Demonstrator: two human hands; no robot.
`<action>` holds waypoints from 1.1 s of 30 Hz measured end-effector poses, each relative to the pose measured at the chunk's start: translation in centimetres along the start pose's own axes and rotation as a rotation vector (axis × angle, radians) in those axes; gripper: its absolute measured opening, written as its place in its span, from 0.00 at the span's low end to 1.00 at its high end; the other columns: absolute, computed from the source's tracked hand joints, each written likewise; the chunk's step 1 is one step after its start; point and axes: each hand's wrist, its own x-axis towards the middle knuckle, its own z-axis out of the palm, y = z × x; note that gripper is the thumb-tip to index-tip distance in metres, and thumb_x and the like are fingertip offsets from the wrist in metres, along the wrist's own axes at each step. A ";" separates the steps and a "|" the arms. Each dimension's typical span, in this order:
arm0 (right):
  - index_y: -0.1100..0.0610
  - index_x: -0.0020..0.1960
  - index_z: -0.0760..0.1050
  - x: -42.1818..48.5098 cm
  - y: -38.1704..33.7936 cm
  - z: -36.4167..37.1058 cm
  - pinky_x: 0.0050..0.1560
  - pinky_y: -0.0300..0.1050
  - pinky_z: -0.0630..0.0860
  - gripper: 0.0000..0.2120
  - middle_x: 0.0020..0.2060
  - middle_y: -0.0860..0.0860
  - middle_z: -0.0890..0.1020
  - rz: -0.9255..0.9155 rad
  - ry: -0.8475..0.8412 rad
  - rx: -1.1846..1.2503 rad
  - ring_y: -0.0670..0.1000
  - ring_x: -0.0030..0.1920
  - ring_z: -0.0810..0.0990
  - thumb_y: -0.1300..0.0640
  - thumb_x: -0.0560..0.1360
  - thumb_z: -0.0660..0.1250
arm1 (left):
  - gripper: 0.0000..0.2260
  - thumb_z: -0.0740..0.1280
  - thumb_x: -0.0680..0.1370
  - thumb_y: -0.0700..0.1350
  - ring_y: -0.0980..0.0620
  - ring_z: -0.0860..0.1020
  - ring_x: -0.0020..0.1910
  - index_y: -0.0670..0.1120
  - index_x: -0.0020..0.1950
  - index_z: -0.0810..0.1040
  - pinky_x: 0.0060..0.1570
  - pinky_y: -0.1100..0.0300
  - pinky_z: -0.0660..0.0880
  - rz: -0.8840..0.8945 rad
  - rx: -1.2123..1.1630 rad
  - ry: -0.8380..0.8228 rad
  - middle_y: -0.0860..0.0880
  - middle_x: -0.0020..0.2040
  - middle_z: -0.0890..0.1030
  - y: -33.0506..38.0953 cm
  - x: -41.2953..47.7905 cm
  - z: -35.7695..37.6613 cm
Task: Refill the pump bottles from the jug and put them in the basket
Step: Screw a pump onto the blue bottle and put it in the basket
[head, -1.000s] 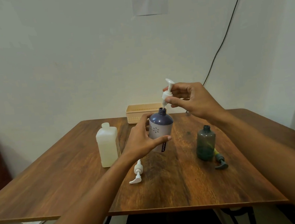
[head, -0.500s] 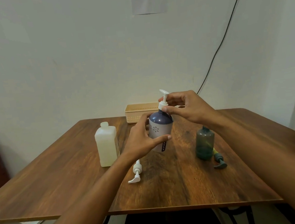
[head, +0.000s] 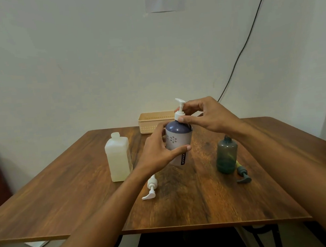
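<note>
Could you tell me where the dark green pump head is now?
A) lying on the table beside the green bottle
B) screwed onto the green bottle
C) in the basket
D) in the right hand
A: the dark green pump head lies on the table beside the uncapped green bottle.

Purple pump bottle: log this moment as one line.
left hand grips purple plastic pump bottle | right hand pinches white plastic pump head at its neck | dark green plastic bottle uncapped
</note>
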 end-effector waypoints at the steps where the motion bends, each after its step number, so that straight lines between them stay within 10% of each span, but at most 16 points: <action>1: 0.46 0.60 0.85 0.1 -0.1 -0.2 0.51 0.33 0.74 0.14 0.50 0.39 0.87 -0.001 -0.001 -0.015 0.34 0.54 0.82 0.43 0.76 0.76 | 0.38 0.76 0.65 0.70 0.68 0.76 0.57 0.59 0.70 0.68 0.48 0.75 0.75 0.002 0.000 -0.002 0.63 0.62 0.76 0.1 0.0 0.0; 12: 0.51 0.53 0.84 0.1 0.0 0.2 0.50 0.44 0.86 0.30 0.49 0.47 0.88 0.175 -0.011 0.273 0.47 0.52 0.87 0.27 0.67 0.73 | 0.40 0.73 0.64 0.74 0.71 0.76 0.55 0.61 0.71 0.67 0.47 0.74 0.75 0.023 0.010 0.006 0.64 0.61 0.75 0.9 0.0 0.4; 17: 0.50 0.61 0.86 0.3 0.7 -0.2 0.54 0.39 0.83 0.17 0.62 0.42 0.86 0.131 -0.162 0.500 0.42 0.62 0.84 0.43 0.77 0.73 | 0.41 0.75 0.65 0.71 0.62 0.78 0.57 0.57 0.73 0.68 0.51 0.68 0.77 0.028 0.003 0.005 0.56 0.66 0.78 0.8 0.3 0.3; 25: 0.57 0.47 0.80 0.7 0.3 0.9 0.42 0.38 0.80 0.28 0.43 0.52 0.86 0.170 0.023 0.226 0.47 0.42 0.85 0.33 0.65 0.77 | 0.40 0.76 0.67 0.68 0.68 0.75 0.56 0.57 0.74 0.67 0.50 0.73 0.75 0.031 0.016 -0.004 0.56 0.69 0.77 1.0 0.1 0.5; 33: 0.51 0.59 0.87 0.4 0.5 -0.8 0.59 0.43 0.82 0.18 0.61 0.42 0.86 0.112 -0.124 0.403 0.43 0.63 0.84 0.42 0.75 0.75 | 0.39 0.77 0.66 0.66 0.63 0.77 0.57 0.55 0.73 0.68 0.51 0.72 0.74 0.017 0.009 -0.002 0.54 0.67 0.78 1.1 0.3 0.4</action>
